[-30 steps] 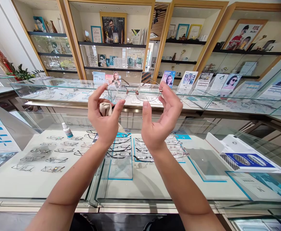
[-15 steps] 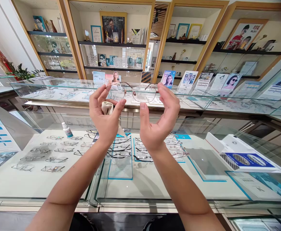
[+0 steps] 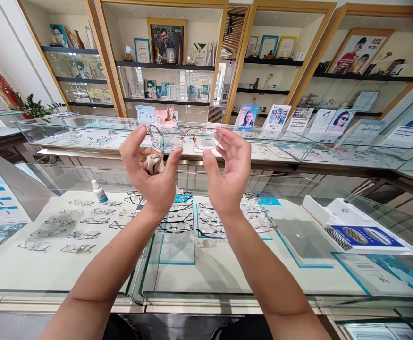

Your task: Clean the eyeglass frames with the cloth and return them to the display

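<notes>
A pair of thin metal-rimmed eyeglasses [image 3: 194,138] is held up in front of me, above the glass counter. My left hand [image 3: 148,177] is closed on its left side by the fingertips. A crumpled beige cloth [image 3: 154,164] is tucked against that palm under the curled fingers. My right hand [image 3: 228,177] pinches the right side of the eyeglasses, with the index finger near the rim's upper edge and the thumb below. Both palms face inward. Parts of the temples are hidden behind the fingers.
Below is a glass display case [image 3: 178,295] with rows of eyeglasses [image 3: 176,227]. A small white spray bottle [image 3: 99,191] stands at the left; an open white box [image 3: 362,231] lies right. Behind stand another glass counter [image 3: 96,150] and wooden shelves [image 3: 169,66].
Both hands have shifted slightly left with the eyeglasses, which have turned a little. The right fingers are more curled, and the cloth's hanging end is now mostly out of sight.
</notes>
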`<state>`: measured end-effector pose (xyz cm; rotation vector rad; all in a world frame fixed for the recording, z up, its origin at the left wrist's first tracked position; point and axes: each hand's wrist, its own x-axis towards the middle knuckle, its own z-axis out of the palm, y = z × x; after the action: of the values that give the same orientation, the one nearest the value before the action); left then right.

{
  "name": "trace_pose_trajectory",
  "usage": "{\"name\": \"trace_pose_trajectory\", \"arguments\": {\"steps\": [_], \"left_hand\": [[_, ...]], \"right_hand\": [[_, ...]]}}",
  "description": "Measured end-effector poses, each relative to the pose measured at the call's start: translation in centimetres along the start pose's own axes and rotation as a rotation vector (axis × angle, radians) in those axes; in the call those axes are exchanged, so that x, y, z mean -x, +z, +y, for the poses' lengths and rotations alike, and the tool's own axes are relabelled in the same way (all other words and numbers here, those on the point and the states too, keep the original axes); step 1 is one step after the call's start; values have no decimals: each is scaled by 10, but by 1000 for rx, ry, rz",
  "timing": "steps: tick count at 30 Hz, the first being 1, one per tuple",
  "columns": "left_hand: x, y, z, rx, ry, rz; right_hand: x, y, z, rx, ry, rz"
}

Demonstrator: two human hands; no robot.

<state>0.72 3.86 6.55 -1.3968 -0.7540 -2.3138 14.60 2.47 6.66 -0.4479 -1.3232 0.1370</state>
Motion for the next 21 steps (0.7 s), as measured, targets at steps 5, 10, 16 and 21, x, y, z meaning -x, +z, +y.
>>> {"name": "trace_pose_trajectory", "arguments": {"steps": [5,10,16,21], "left_hand": [[0,-2,2,-35,-13,-5],[1,-3,3,-24,-2,-12],[5,-1,0,68,-22,-57],[4,1,-2,40,-4,-64]], "right_hand": [[0,1,0,-11,46,-9],[0,2,4,-55,86,-19],[3,5,6,-29,-7,29],[5,6,1,56,-75,66]]}}
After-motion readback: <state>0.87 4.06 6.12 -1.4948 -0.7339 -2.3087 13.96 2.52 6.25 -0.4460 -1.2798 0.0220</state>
